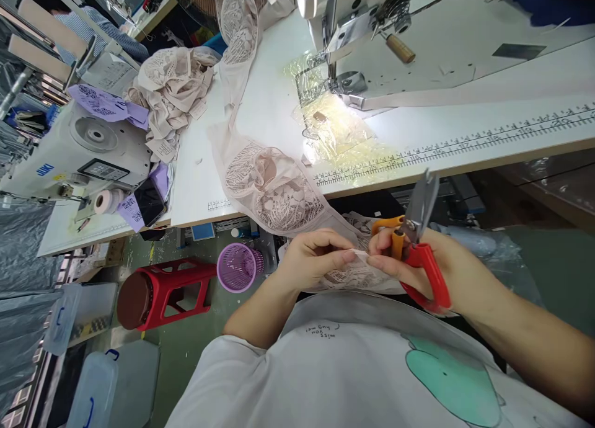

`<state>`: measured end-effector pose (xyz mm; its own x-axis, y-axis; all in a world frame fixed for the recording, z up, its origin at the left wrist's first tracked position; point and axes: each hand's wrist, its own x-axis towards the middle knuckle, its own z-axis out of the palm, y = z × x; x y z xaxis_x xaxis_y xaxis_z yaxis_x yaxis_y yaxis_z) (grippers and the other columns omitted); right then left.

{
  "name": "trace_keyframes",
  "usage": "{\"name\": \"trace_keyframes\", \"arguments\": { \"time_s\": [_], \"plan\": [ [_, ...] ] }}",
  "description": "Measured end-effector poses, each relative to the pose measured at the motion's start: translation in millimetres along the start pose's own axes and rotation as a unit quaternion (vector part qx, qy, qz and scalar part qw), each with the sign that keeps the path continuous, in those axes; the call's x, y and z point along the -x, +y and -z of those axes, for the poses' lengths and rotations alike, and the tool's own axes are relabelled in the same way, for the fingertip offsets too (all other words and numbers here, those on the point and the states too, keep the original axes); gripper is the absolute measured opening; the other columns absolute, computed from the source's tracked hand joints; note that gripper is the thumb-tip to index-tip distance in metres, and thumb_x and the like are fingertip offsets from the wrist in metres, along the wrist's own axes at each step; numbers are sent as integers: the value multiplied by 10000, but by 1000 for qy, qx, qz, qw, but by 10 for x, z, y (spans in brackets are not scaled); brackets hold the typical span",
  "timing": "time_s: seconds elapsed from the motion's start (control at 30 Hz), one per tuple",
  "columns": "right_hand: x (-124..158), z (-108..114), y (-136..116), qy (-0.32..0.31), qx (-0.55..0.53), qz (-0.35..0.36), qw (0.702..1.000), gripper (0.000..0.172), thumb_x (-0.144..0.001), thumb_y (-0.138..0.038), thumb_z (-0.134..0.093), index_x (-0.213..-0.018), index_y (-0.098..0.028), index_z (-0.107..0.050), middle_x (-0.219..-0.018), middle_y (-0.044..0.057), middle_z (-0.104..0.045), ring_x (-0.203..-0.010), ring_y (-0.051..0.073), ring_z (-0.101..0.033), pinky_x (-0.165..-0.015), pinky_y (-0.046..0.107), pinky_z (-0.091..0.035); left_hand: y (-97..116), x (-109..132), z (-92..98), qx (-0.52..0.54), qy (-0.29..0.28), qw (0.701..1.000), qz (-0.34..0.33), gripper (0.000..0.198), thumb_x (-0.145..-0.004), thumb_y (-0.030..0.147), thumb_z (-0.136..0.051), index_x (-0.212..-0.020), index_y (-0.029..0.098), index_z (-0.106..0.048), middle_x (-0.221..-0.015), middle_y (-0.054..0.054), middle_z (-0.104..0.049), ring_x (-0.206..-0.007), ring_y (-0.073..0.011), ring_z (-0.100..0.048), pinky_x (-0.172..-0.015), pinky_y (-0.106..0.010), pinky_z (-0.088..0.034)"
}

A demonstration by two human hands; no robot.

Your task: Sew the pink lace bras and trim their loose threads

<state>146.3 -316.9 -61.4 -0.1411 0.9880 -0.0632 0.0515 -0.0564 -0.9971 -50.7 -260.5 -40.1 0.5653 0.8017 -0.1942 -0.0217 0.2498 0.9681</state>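
Observation:
My left hand (316, 260) is closed, thumb and fingertips pinching a thin pale edge of a beige lace bra (292, 195). Close beside it, my right hand (437, 263) is closed around scissors (430, 270) with red and orange handles, their blades pointing up and away from me. The right thumb and fingertips also pinch the same pale edge. One part of the bra lies over the table edge, and more lace gathers on my lap below the hands. From the cups a chain of beige lace pieces (239, 31) runs back across the white table (267, 96).
A sewing machine (344, 31) stands over the table, with crumpled yellowish clear film (344, 127) under its needle area. A second machine (88, 146) and a beige garment pile (171, 87) are on the left. A purple basket (237, 267) and red stool (174, 291) stand on the floor.

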Motion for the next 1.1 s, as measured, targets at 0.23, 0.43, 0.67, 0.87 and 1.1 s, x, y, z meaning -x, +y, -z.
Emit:
{"name": "trace_keyframes", "arguments": {
  "time_s": [0.23,0.43,0.67,0.87,1.1],
  "plan": [
    [-9,-26,3,11,-18,-27,999,299,-823,-508,-722,-806,-259,-557,-777,-12,-574,-684,162,-551,-578,284,-480,-9,-25,-13,-19,17,1000,-4,390,-701,528,-826,-715,155,-717,-741,-21,-629,-678,-100,-569,-621,-236,-450],
    [-5,-26,-30,28,19,-7,999,302,-824,-531,-697,-796,-270,-548,-764,-8,-582,-747,199,-590,-633,326,-501,4,5,-57,-102,35,993,-42,372,-757,531,-779,-785,162,-737,-779,-36,-643,-677,-100,-545,-600,-237,-424],
    [-3,7,-20,28,40,0,999,285,-822,-519,-698,-798,-270,-560,-764,-6,-578,-688,182,-562,-581,311,-477,-21,-6,-102,-38,43,998,-8,399,-720,531,-808,-715,149,-691,-741,-12,-602,-620,-76,-507,-558,-228,-399],
    [7,13,-28,18,14,-5,1000,278,-800,-488,-735,-780,-266,-569,-742,-11,-592,-670,175,-563,-554,294,-473,-30,-9,-114,1,25,998,49,466,-668,571,-830,-715,136,-669,-679,2,-572,-592,-70,-472,-535,-223,-375],
    [-3,76,-53,-18,30,-18,999,341,-817,-572,-692,-804,-261,-553,-767,-6,-581,-649,169,-555,-541,288,-469,-11,-6,-125,-1,19,998,60,496,-632,573,-852,-699,129,-642,-650,15,-540,-563,-59,-462,-511,-212,-366]
  ]
}}
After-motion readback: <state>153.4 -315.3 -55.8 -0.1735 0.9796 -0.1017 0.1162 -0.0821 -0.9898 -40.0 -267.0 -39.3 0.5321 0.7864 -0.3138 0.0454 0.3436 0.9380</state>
